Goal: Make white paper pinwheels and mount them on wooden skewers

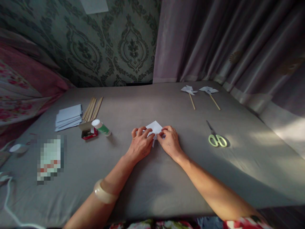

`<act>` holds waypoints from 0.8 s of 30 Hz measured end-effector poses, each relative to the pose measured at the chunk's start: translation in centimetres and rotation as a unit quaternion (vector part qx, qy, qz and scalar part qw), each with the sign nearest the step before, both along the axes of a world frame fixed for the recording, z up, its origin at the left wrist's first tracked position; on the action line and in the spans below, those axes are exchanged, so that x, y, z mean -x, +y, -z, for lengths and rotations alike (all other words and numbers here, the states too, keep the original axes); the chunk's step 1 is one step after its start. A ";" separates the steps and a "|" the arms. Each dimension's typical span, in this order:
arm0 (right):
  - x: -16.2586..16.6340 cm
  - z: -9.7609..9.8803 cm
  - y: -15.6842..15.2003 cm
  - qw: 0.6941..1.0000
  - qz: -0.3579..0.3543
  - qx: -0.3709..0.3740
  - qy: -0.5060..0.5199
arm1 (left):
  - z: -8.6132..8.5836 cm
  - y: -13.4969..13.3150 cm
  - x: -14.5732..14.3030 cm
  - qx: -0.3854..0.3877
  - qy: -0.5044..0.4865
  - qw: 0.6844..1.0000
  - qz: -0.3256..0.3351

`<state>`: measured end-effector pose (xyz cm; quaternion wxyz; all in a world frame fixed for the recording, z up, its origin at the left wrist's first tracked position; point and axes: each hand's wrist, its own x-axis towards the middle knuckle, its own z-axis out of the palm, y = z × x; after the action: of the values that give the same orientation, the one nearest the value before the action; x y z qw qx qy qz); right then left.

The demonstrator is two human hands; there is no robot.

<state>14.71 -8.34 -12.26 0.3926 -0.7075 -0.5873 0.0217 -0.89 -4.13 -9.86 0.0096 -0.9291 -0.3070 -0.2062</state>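
A small white folded paper (155, 127) lies on the grey cloth-covered surface (152, 178) in the middle. My left hand (140, 143) rests on its left side with fingers curled and pressing down. My right hand (169, 141) pinches the paper's right edge between thumb and fingers. Both hands touch the paper and cover its near part.
A stack of white paper sheets (68, 117), wooden sticks (92, 108), a glue bottle (101, 127) and a small red box (88, 133) lie at the left. Green-handled scissors (216, 138) lie at the right. Two paper pinwheels on sticks (199, 93) lie at the back, near the curtains.
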 end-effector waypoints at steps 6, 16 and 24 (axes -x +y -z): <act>0.2 -0.4 -0.1 1.000 0.004 0.030 0.008 | 0.1 0.0 0.0 -0.016 0.008 1.000 0.000; 0.4 -1.1 -0.1 0.996 0.015 0.090 0.000 | -0.2 -0.2 -0.1 -0.011 0.017 1.000 0.000; 0.3 -1.1 0.0 0.997 0.013 0.081 0.000 | -0.2 -0.2 -0.1 -0.004 0.016 1.000 0.001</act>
<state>14.44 -8.39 -11.21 0.3346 -0.7444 -0.5743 0.0639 -0.81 -4.36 -9.70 0.0182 -0.9324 -0.3050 -0.1929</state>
